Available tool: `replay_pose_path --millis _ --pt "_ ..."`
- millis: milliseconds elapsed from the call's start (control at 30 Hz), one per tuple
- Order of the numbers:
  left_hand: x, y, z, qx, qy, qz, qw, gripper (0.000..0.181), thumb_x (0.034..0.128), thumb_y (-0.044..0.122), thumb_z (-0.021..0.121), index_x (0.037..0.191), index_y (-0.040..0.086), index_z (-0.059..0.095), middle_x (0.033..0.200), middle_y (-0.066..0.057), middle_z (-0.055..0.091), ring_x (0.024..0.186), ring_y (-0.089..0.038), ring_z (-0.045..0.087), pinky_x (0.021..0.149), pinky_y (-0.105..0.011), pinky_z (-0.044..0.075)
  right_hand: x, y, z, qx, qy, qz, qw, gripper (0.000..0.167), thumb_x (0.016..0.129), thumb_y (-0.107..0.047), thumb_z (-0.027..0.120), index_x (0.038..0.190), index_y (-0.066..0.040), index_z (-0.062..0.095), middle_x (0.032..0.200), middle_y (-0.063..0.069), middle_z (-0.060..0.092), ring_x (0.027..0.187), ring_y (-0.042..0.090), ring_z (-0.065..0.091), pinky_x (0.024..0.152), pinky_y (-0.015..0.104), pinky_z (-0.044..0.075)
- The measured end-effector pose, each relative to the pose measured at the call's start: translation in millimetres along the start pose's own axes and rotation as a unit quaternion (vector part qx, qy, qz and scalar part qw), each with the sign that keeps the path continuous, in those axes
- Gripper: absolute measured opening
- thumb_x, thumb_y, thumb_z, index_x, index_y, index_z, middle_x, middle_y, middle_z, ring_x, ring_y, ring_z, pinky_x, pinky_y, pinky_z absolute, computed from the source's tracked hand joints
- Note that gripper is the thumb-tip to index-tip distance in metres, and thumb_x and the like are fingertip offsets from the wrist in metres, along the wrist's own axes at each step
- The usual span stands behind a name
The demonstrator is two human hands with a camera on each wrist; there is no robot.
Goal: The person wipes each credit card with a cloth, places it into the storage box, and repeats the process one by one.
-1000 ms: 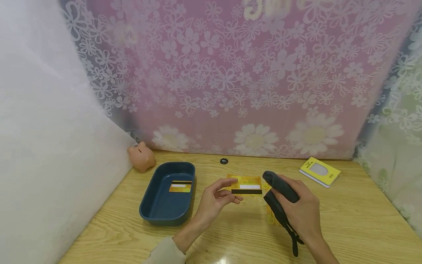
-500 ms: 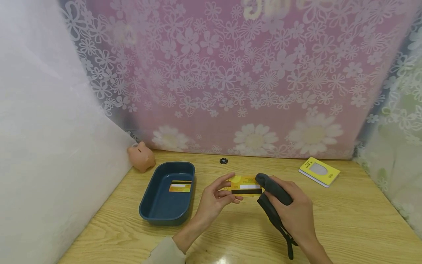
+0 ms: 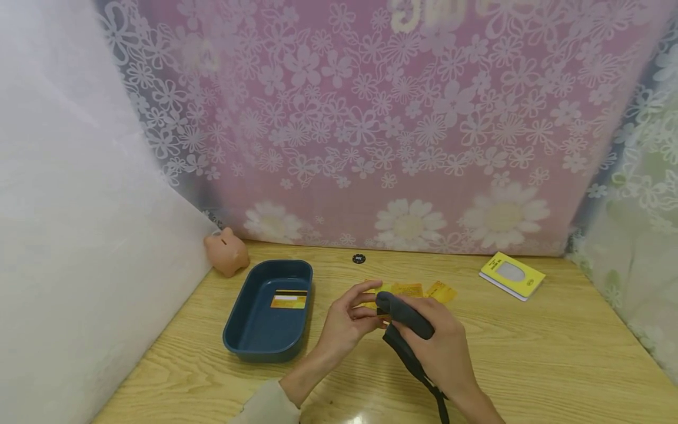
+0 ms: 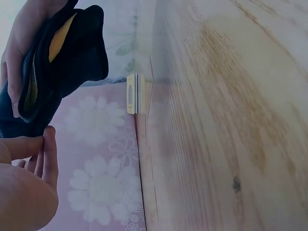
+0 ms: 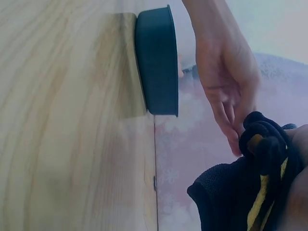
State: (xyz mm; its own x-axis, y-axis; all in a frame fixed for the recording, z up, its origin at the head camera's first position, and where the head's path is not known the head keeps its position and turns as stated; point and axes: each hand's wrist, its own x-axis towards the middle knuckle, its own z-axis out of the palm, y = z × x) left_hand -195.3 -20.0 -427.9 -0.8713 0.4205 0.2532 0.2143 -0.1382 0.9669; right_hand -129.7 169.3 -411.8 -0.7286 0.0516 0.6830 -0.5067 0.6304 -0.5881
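Note:
In the head view my left hand [image 3: 339,321] pinches a yellow card with a black stripe [image 3: 382,311]. Most of that card is hidden by a dark cloth drawstring pouch [image 3: 408,318], its cords dangling below. My right hand [image 3: 444,347] grips the pouch, its mouth facing the left fingers. From the left wrist, the pouch [image 4: 82,53] appears just above the left fingertips, and a yellow edge shows between its folds. The right wrist view has the left fingers meeting the pouch [image 5: 216,192]; whether the card is inside it I cannot tell.
Yellow cards [image 3: 441,291] lie on the table behind the hands. A blue bin [image 3: 259,333] at left contains one striped card [image 3: 288,299]. Around them are a piggy bank [image 3: 226,253], a black chip [image 3: 359,259] and a yellow booklet [image 3: 512,275].
My right hand has carried the pouch leftward until it covers most of the card. The left hand has stayed nearly still. Cards behind the pouch have come into view.

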Motion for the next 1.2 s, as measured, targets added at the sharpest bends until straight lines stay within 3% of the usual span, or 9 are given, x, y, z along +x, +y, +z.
replay_pose_path --millis 167,333,467,700,967,1067,1200 --pt "-0.1 -0.2 1.1 0.01 0.002 0.002 0.9999 0.057 0.0945 -0.002 0.073 0.143 0.025 0.063 0.123 -0.011 0.071 0.098 -0.019 0.076 0.088 -0.036 0.063 -2.1 -6.9 6.3 -0.022 -0.002 -0.008 0.9997 0.059 0.072 0.0 0.094 0.124 -0.02 0.077 0.109 -0.002 0.071 0.099 0.022 0.069 0.079 0.047 0.062" --pt "-1.1 -1.4 1.0 0.03 0.011 0.005 0.9995 0.055 0.0938 -0.002 0.074 0.141 0.024 0.066 0.121 -0.011 0.072 0.094 -0.021 0.076 0.084 -0.035 0.064 -4.3 -7.4 8.1 -0.056 0.007 -0.023 0.9982 0.06 0.068 -0.001 0.096 0.123 -0.019 0.077 0.107 0.002 0.07 0.098 0.023 0.069 0.076 0.051 0.062" --pt "-1.0 -2.5 0.4 0.041 0.01 0.009 0.9991 0.056 0.0932 -0.004 0.074 0.14 0.025 0.066 0.123 -0.01 0.073 0.093 -0.026 0.076 0.084 -0.041 0.064 -5.5 -4.0 7.5 -0.079 0.018 -0.035 0.9961 0.063 0.066 -0.001 0.098 0.122 -0.018 0.078 0.105 0.006 0.07 0.096 0.025 0.069 0.074 0.051 0.062" --pt "-1.9 -2.2 -1.1 0.04 0.013 0.022 0.9989 0.059 0.0907 -0.009 0.074 0.14 0.023 0.066 0.121 -0.016 0.067 0.088 -0.021 0.075 0.082 -0.039 0.065 -4.9 8.1 1.4 -0.093 0.023 -0.018 0.9952 0.06 0.069 -0.001 0.096 0.123 -0.018 0.077 0.102 0.008 0.069 0.092 0.028 0.07 0.071 0.052 0.062" --pt "-2.8 -2.8 -3.3 0.042 0.013 0.013 0.9989 0.06 0.0896 -0.009 0.075 0.141 0.021 0.066 0.119 -0.015 0.067 0.088 -0.015 0.073 0.082 -0.037 0.065 -3.0 21.6 -11.3 -0.101 0.044 0.001 0.9939 0.06 0.07 0.001 0.094 0.125 -0.015 0.077 0.103 0.01 0.07 0.093 0.032 0.071 0.071 0.055 0.061" --pt "-2.8 -2.6 -3.9 0.037 0.011 0.01 0.9992 0.06 0.0893 -0.01 0.075 0.142 0.017 0.065 0.118 -0.016 0.065 0.09 -0.02 0.074 0.083 -0.037 0.065 -2.3 27.1 -15.9 -0.102 0.051 0.015 0.9934 0.058 0.071 0.0 0.094 0.124 -0.016 0.077 0.103 0.008 0.071 0.092 0.031 0.072 0.07 0.053 0.061" --pt "-3.5 -2.8 -4.9 0.006 0.007 0.002 1.0 0.063 0.0894 -0.013 0.072 0.143 0.017 0.064 0.117 -0.02 0.063 0.095 -0.04 0.074 0.083 -0.039 0.064 -2.4 34.2 -22.4 -0.109 0.056 0.035 0.9918 0.054 0.073 -0.002 0.093 0.123 -0.015 0.078 0.102 0.007 0.071 0.089 0.031 0.073 0.069 0.05 0.06"
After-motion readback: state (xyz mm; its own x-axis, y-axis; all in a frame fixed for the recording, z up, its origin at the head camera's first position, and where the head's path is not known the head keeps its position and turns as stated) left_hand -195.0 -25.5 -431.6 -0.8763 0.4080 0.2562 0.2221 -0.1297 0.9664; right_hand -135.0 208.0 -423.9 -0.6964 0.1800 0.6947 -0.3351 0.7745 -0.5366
